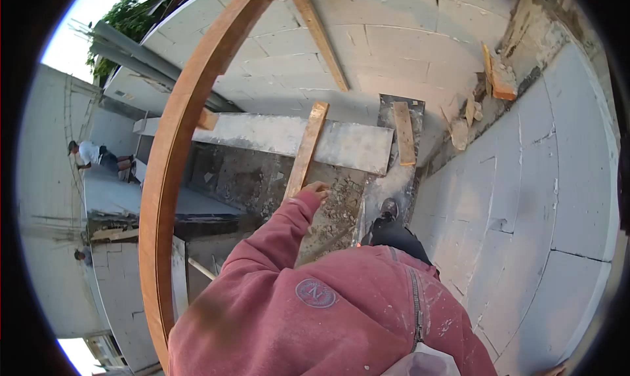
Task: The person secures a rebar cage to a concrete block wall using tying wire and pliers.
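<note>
My left hand (317, 190), at the end of a dusty red sleeve, is beside the lower end of a wooden plank (306, 149). Its fingers look loosely bent and slightly apart, with nothing visible in them; whether it touches the plank is unclear. A long reddish-brown wooden beam (172, 153) runs from top to bottom close to the camera, left of my torso, bent by the lens. What supports the beam does not show. My right hand is out of view.
My shoe (389, 208) is on a dusty narrow surface beside a pale block wall (485, 199). A short board (404, 133) and a white-dusted slab (354, 143) lie ahead. Rubble (341, 212) covers the ground below. Another person (92, 154) is at the far left; grey pipes (141, 56) are behind.
</note>
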A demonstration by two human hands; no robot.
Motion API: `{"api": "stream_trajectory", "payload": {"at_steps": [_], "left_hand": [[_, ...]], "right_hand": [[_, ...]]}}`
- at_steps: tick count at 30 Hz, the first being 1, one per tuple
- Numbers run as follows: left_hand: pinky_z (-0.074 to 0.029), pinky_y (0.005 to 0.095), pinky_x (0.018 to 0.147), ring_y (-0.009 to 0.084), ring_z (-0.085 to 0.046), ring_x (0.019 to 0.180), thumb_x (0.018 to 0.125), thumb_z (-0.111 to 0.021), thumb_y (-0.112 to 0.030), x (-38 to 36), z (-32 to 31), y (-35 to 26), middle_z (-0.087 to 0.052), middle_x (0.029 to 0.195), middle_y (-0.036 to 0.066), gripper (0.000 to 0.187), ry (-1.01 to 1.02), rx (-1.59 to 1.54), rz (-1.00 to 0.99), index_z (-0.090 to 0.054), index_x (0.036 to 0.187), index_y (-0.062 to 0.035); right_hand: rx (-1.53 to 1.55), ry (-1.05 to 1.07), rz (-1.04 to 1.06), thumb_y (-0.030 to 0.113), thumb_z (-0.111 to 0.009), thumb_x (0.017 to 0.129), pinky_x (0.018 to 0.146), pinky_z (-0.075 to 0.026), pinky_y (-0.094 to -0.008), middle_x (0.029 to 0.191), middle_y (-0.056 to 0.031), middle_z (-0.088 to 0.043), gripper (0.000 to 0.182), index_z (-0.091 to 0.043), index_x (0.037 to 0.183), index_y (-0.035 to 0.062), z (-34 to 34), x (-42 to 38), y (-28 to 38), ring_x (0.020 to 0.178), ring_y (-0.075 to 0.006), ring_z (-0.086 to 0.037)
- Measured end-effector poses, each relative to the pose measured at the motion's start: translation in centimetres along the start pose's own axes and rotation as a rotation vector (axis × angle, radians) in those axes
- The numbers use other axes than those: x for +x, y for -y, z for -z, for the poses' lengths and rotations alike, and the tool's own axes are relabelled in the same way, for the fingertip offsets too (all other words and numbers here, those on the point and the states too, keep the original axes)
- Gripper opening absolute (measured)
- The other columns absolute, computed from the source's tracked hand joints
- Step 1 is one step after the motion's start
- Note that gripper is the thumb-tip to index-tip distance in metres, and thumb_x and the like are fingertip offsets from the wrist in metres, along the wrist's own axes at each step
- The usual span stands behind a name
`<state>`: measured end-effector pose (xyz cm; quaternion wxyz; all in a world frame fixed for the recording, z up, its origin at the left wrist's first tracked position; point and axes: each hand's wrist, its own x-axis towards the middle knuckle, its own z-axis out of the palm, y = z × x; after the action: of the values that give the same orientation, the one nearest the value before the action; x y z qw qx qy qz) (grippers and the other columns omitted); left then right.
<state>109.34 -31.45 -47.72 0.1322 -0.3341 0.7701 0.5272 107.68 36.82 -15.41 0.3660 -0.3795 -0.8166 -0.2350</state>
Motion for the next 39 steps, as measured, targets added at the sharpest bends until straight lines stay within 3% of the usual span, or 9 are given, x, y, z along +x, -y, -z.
{"api": "stream_trajectory", "payload": {"at_steps": [7, 11, 13, 21, 22, 27, 33, 35, 39], "left_hand": [[-0.047, 0.0340, 0.086, 0.0228, -0.063, 0.098, 0.081, -0.068, -0.031, 4.1, 1.7, 13.5, -0.066, 0.103, 0.015, 0.042, 0.515, 0.844, 0.421, -0.062, 0.113, -0.0046], [-0.047, 0.0329, 0.087, 0.0224, -0.062, 0.099, 0.080, -0.068, -0.029, 8.1, 0.5, 2.4, -0.066, 0.102, 0.014, 0.039, 0.363, 0.712, 0.301, -0.063, 0.112, -0.0061], [-0.047, 0.0329, 0.087, 0.0236, -0.062, 0.100, 0.082, -0.066, -0.025, 15.6, 0.3, 6.9, -0.065, 0.105, 0.014, 0.038, 0.316, 0.403, 0.195, -0.061, 0.114, -0.0070], [-0.050, 0.0305, 0.076, 0.0171, -0.059, 0.084, 0.079, -0.065, -0.003, 33.0, -3.2, -37.9, -0.061, 0.095, 0.009, 0.047, 0.281, 0.111, -0.968, -0.051, 0.124, -0.0056], [-0.049, 0.0337, 0.079, 0.0207, -0.060, 0.085, 0.077, -0.065, -0.002, 33.0, -3.4, -44.4, -0.060, 0.098, 0.010, 0.054, 0.287, 0.116, -1.128, -0.047, 0.128, -0.0065], [-0.047, 0.0362, 0.086, 0.0288, -0.060, 0.095, 0.071, -0.067, 0.000, 31.7, -3.1, -70.4, -0.060, 0.105, 0.015, 0.069, 0.167, 0.039, -1.982, -0.038, 0.133, 0.0002], [-0.042, 0.0370, 0.093, 0.0225, -0.054, 0.107, 0.083, -0.062, -0.011, 36.1, -6.7, -93.0, -0.058, 0.109, 0.012, 0.060, 0.399, -0.568, -1.555, -0.035, 0.136, -0.0036], [-0.043, 0.0357, 0.090, 0.0221, -0.053, 0.108, 0.085, -0.060, -0.015, 39.6, -8.4, -99.9, -0.058, 0.109, 0.011, 0.056, 0.490, -0.895, -1.054, -0.036, 0.135, -0.0036], [-0.047, 0.0383, 0.082, 0.0231, -0.057, 0.100, 0.088, -0.058, -0.023, 43.2, -8.2, -110.5, -0.059, 0.110, 0.013, 0.050, 0.578, -1.174, -0.953, -0.039, 0.131, -0.0050]], "right_hand": [[0.031, -0.028, -0.098, 0.048, -0.058, 0.087, 0.070, -0.048, -0.0435, 0.092, -0.0161, -0.065, 0.046, -0.065, 0.101, 0.0044, -2.7, 1.1, -1.8, 0.079, -0.0319, -0.061], [-0.040, 0.004, -0.089, 0.050, -0.059, 0.085, 0.071, -0.049, -0.0436, 0.094, -0.0159, -0.065, 0.048, -0.064, 0.105, 0.0064, -2.8, 0.6, -2.3, 0.080, -0.0312, -0.062], [-0.066, 0.021, -0.076, 0.051, -0.059, 0.085, 0.072, -0.049, -0.0437, 0.094, -0.0159, -0.065, 0.049, -0.063, 0.107, 0.0074, -2.5, 0.2, -1.5, 0.081, -0.0308, -0.062], [-0.198, 0.161, -0.328, 0.052, -0.059, 0.084, 0.078, -0.050, -0.0402, 0.100, -0.0144, -0.065, 0.053, -0.058, 0.122, 0.0152, -1.4, -0.8, -0.1, 0.091, -0.0253, -0.064], [-0.289, 0.186, -0.136, 0.053, -0.057, 0.085, 0.082, -0.052, -0.0378, 0.126, -0.0107, -0.057, 0.066, -0.038, 0.140, 0.0205, -2.8, -1.5, -1.9, 0.095, -0.0220, -0.064], [0.302, 0.083, -0.161, 0.039, -0.036, 0.097, 0.089, -0.042, -0.0440, 0.119, -0.0210, -0.055, 0.051, -0.057, 0.114, -0.0042, 0.6, 5.8, 24.1, 0.108, -0.0375, -0.052], [0.734, -0.072, -0.021, 0.046, -0.038, 0.095, 0.104, -0.027, -0.0458, 0.133, -0.0214, -0.042, 0.058, -0.044, 0.131, 0.0004, -5.4, 15.1, 49.5, 0.124, -0.0373, -0.038], [0.354, -0.069, 0.002, 0.049, -0.039, 0.093, 0.104, -0.027, -0.0459, 0.133, -0.0210, -0.042, 0.062, -0.042, 0.132, 0.0007, -6.2, 15.1, 51.5, 0.124, -0.0377, -0.038], [0.171, 0.087, -0.022, 0.052, -0.041, 0.091, 0.102, -0.028, -0.0459, 0.131, -0.0204, -0.044, 0.064, -0.043, 0.130, 0.0007, -6.4, 15.3, 51.9, 0.121, -0.0385, -0.040]]}}
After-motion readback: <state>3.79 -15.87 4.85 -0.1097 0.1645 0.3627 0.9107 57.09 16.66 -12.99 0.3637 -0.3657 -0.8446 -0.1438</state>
